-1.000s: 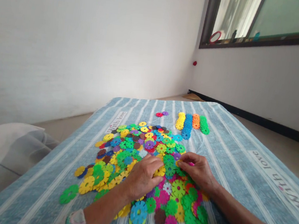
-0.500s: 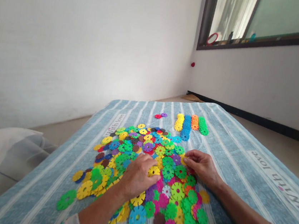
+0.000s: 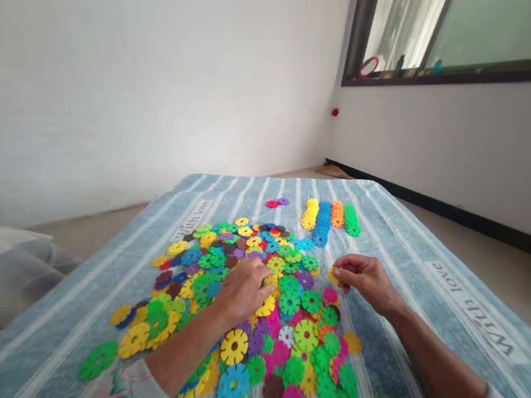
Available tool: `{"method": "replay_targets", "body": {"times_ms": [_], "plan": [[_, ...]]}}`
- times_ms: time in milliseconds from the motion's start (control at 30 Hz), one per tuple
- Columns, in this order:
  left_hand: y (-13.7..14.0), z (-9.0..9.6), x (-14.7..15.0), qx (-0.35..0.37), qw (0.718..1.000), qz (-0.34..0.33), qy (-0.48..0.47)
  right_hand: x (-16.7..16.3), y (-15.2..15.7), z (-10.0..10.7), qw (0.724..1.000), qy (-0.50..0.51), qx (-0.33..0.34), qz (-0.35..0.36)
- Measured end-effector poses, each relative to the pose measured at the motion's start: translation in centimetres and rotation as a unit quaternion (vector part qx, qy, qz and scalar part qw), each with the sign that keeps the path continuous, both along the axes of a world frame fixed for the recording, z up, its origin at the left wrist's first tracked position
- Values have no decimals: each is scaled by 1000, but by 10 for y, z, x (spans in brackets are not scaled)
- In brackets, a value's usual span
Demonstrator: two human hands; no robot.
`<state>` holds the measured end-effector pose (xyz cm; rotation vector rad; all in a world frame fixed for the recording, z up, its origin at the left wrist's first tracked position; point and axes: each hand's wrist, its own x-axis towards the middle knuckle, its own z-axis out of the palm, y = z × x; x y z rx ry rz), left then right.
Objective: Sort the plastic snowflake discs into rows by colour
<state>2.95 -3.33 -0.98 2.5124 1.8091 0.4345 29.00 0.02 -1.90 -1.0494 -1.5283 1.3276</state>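
A broad pile of notched plastic discs [image 3: 306, 336] in many colours covers the near middle of the striped cloth [image 3: 399, 367]. Over the pile, my left hand [image 3: 244, 289] has its fingers curled down and its thumb close to them; what it grips, if anything, is hidden. A yellow disc [image 3: 235, 347] lies just below its wrist side. Beyond the pile's right edge, my right hand [image 3: 365, 279] pinches a small yellow disc [image 3: 333, 274] between thumb and fingertips, just above the cloth.
Overlapping rows of yellow discs [image 3: 310, 214], blue discs [image 3: 323, 223], orange discs [image 3: 337, 214] and green discs [image 3: 352, 221] lie at the back right. A red disc [image 3: 272, 204] and a purple disc [image 3: 283, 201] sit left of them. A wall stands behind.
My right hand has lifted away from the pile's edge with the yellow disc, exposing a pink disc there. My left hand has shifted slightly up and left. The view has turned a little right.
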Motion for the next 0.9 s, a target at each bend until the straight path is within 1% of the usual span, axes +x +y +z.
{"method": "replay_targets", "body": {"times_ms": [100, 200, 300, 367, 467, 567, 633, 733, 833, 900], "plan": [[-1, -4, -1, 8, 1000, -9, -19, 14, 5, 1, 996, -47, -40, 56], [-2, -6, -2, 13, 999, -11, -32, 23, 7, 1, 986, -102, -69, 110], [-3, -5, -3, 21, 998, -21, -50, 30, 7, 3, 974, -134, -93, 157], [-4, -4, -3, 33, 997, -26, -67, 35, 6, 5, 958, -151, -133, 204], [-5, -2, -2, 51, 994, -35, -85, 39, 3, 9, 926, -173, -192, 276], [-7, -1, 0, 56, 992, -61, -94, 37, -1, 8, 901, -198, -218, 318], [-7, -1, 1, 55, 992, -67, -94, 33, -4, 6, 893, -225, -215, 325], [-8, -1, 2, 48, 993, -61, -92, 26, -9, 6, 886, -292, -178, 315], [-8, 0, 3, 42, 993, -59, -91, 18, -17, 13, 870, -380, -130, 286], [-9, 0, 3, 44, 993, -58, -92, 13, -23, 20, 851, -437, -101, 273]]}}
